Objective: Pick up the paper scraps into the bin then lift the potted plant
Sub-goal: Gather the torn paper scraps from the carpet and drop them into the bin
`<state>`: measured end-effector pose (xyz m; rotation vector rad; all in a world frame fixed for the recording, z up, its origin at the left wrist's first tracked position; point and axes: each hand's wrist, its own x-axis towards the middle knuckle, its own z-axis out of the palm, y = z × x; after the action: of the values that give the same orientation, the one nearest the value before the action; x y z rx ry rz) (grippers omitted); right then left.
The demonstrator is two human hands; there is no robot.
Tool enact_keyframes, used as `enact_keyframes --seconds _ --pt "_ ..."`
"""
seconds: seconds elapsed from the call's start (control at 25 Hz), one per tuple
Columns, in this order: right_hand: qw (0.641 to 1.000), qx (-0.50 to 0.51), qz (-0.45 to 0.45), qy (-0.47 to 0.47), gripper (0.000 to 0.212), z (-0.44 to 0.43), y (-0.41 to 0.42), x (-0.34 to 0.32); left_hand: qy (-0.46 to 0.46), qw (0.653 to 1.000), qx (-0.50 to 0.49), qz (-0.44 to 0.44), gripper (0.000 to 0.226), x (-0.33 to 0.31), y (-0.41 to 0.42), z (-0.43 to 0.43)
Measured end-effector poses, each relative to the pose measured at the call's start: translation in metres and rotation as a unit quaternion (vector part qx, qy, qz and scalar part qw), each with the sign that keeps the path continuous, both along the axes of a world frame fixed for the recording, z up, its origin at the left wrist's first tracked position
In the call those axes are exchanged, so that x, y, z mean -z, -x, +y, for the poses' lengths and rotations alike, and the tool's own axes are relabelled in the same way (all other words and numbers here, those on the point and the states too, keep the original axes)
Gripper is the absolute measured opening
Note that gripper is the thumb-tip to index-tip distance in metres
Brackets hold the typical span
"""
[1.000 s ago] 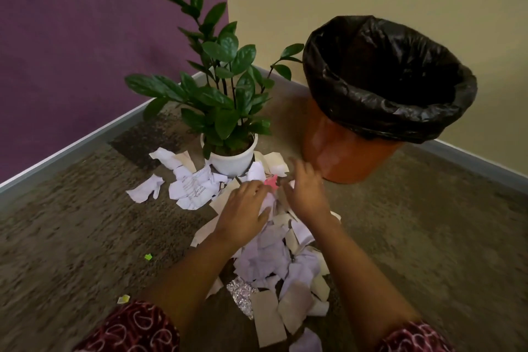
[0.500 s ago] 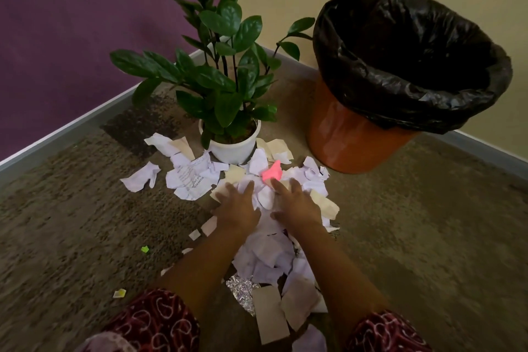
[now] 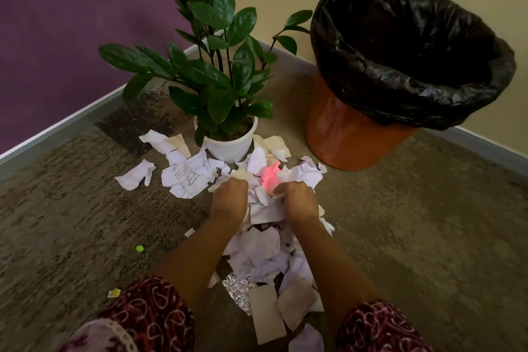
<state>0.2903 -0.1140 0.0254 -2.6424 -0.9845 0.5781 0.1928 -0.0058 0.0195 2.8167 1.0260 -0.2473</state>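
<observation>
A heap of torn white and beige paper scraps (image 3: 263,248) lies on the carpet in front of me, with one pink scrap (image 3: 270,176) near its far end. My left hand (image 3: 230,200) and my right hand (image 3: 300,198) are both closed on bunches of scraps at the far part of the heap. Just beyond stands the potted plant (image 3: 227,146), green-leaved in a white pot. To its right is the orange bin (image 3: 343,134) lined with a black bag, its mouth open.
More scraps (image 3: 185,171) lie left of the pot. A crumpled foil piece (image 3: 238,291) sits near my knees. Tiny green (image 3: 139,248) and yellow (image 3: 114,292) bits dot the carpet at left. Purple and beige walls meet in the corner behind the plant.
Both hands went from lying flat on the heap to fists clutching scraps. The paper between them has bunched up, and the view has tilted closer to the floor.
</observation>
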Motion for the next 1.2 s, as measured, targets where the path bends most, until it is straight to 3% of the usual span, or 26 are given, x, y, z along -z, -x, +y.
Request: enact_keyframes --seconds 0.12,0.32,0.52,0.76,0.92,1.08,1.2 --pt "0.996 0.055 0.026 -0.06 0.033 -0.006 -0.007 -0.012 0.017 0.999 -0.027 -0.029 0.031 -0.007 0.005 0.003" --pt "0.976 0.1 -0.053 -0.186 0.04 -0.022 -0.013 -0.05 0.041 0.994 -0.072 -0.069 0.026 -0.037 0.003 -0.003" --pt "0.946 0.138 -0.071 -0.286 0.042 -0.027 -0.015 -0.098 0.051 0.995 -0.038 -0.082 0.027 -0.068 -0.003 -0.012" --pt "0.891 0.167 -0.032 -0.422 0.023 -0.029 -0.022 -0.173 0.026 0.99 -0.044 -0.132 0.024 -0.125 -0.024 -0.027" --pt "0.831 0.185 0.008 -0.525 0.02 -0.027 -0.036 -0.225 0.014 0.983 -0.041 -0.177 0.024 -0.159 -0.034 -0.035" --pt "0.784 0.238 0.095 -0.565 0.02 -0.021 -0.071 -0.259 0.036 0.97 -0.039 -0.238 0.025 -0.194 -0.04 -0.038" --pt "0.744 0.302 0.113 -0.585 0.021 -0.019 -0.095 -0.263 0.063 0.951 -0.033 -0.302 0.021 -0.218 -0.042 -0.036"
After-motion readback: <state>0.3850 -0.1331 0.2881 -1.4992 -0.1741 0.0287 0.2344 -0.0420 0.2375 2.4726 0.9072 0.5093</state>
